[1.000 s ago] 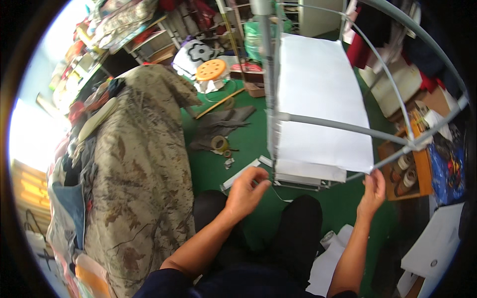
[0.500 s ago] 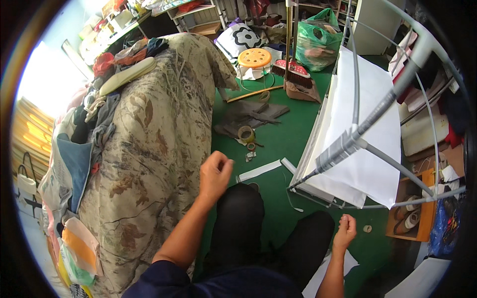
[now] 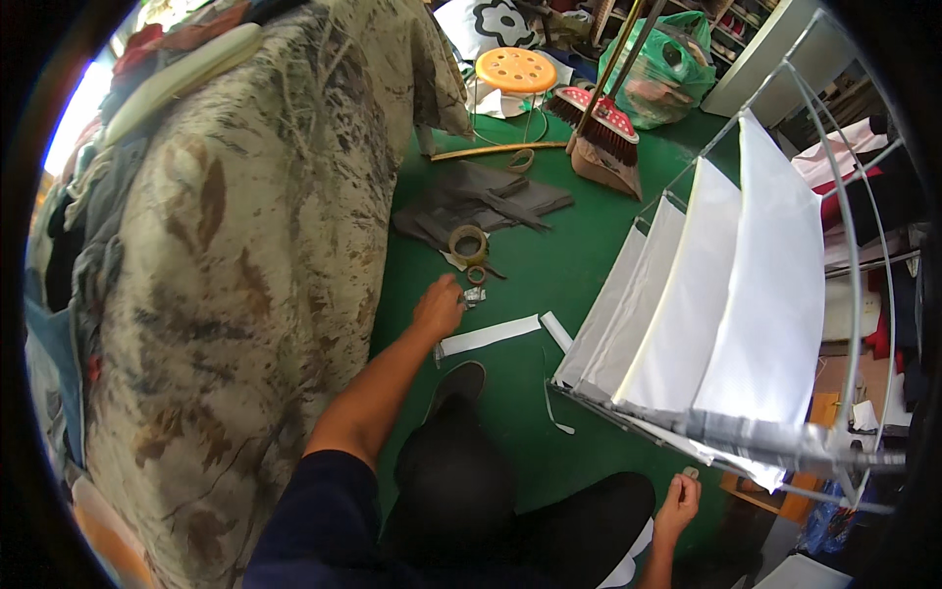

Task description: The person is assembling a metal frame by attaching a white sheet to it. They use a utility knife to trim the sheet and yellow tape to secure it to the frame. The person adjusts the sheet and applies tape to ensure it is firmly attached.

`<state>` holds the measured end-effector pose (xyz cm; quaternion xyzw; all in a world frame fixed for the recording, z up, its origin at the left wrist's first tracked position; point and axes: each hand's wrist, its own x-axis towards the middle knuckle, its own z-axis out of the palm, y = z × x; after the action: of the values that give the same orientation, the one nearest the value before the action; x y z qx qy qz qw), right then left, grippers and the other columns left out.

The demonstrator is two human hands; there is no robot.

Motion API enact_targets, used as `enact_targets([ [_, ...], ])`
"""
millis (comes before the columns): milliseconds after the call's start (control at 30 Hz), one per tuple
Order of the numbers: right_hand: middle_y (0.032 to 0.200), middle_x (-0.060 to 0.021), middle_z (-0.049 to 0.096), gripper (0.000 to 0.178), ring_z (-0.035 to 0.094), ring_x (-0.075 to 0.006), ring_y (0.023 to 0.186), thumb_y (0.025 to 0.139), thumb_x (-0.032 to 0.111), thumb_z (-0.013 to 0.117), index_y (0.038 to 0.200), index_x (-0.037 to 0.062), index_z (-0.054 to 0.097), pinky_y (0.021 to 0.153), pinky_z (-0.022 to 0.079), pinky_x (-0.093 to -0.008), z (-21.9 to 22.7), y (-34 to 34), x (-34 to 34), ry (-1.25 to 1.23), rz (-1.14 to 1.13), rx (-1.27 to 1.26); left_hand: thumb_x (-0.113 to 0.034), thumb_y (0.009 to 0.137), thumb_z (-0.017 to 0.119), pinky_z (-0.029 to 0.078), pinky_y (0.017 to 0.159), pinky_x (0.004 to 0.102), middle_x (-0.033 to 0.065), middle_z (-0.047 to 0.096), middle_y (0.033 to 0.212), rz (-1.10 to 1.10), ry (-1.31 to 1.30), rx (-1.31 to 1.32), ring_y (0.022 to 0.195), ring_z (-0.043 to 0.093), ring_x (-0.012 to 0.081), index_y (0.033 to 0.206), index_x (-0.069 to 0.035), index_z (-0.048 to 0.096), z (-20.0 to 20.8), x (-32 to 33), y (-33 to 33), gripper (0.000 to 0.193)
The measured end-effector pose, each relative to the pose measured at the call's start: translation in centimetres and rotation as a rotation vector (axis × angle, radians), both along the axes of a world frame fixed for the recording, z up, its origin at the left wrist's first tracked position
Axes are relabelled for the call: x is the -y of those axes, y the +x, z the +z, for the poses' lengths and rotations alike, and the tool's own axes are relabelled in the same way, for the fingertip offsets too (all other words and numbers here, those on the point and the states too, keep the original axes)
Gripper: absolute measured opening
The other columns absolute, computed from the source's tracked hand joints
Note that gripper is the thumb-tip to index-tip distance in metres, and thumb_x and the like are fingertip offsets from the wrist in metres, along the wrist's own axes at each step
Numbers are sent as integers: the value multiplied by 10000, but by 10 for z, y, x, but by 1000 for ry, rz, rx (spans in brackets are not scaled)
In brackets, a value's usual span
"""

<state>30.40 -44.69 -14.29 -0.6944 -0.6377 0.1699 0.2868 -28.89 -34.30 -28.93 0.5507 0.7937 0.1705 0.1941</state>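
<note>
My left hand (image 3: 438,307) reaches down to the green floor (image 3: 549,265), its fingers next to a small crumpled silvery piece (image 3: 475,294) and a long white strip (image 3: 489,335). A roll of brown tape (image 3: 468,242) lies just beyond, with a smaller ring beside it. My right hand (image 3: 677,503) hangs low near the foot of a wire rack (image 3: 834,245) hung with white sheets (image 3: 756,285); its fingers seem to pinch something small that I cannot make out.
A large leaf-patterned cloth (image 3: 245,245) covers a heap at left. Grey flat pieces (image 3: 481,201), a wooden stick, an orange stool (image 3: 516,70), a red broom with dustpan (image 3: 601,137) and a green bag (image 3: 667,69) lie farther off.
My view has swung left and down. My left hand left the rack's bar and reached to the floor by the white strip. My right hand dropped away from the rack.
</note>
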Motion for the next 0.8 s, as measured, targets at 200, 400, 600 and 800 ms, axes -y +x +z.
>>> enact_targets([
  [200, 991, -64, 589, 102, 563, -147, 857, 1010, 60, 650, 964, -28, 670, 746, 461, -287, -8, 21, 13, -185, -123, 114, -37, 896, 669, 542, 1037, 516, 98, 441, 1637, -81, -160, -29, 1261, 613, 382, 1163, -65, 749, -43, -76, -21, 280],
  [400, 988, -75, 599, 136, 579, -159, 869, 1015, 91, 655, 965, -33, 676, 764, 477, -306, -8, 23, 13, -108, -108, 48, -75, 942, 616, 565, 977, 493, 121, 553, 1520, -128, -96, -88, 1217, 639, 382, 1141, -74, 714, -119, -102, -53, 222],
  [600, 990, -101, 637, 112, 612, -198, 893, 989, 69, 665, 966, -39, 684, 794, 496, -336, 19, -4, -3, -111, -31, 165, -46, 902, 716, 548, 895, 458, 161, 659, 1128, -141, 149, 100, 1045, 655, 392, 961, -36, 649, -41, -97, -53, 90],
  [800, 949, -159, 720, 121, 710, -290, 858, 846, 12, 780, 957, 11, 732, 770, 565, -379, 62, -87, -19, -195, 360, -64, -25, 842, 804, 514, 860, 365, 156, 651, 1060, -66, 338, 502, 990, 657, 298, 826, -10, 537, 124, 6, -15, 268],
])
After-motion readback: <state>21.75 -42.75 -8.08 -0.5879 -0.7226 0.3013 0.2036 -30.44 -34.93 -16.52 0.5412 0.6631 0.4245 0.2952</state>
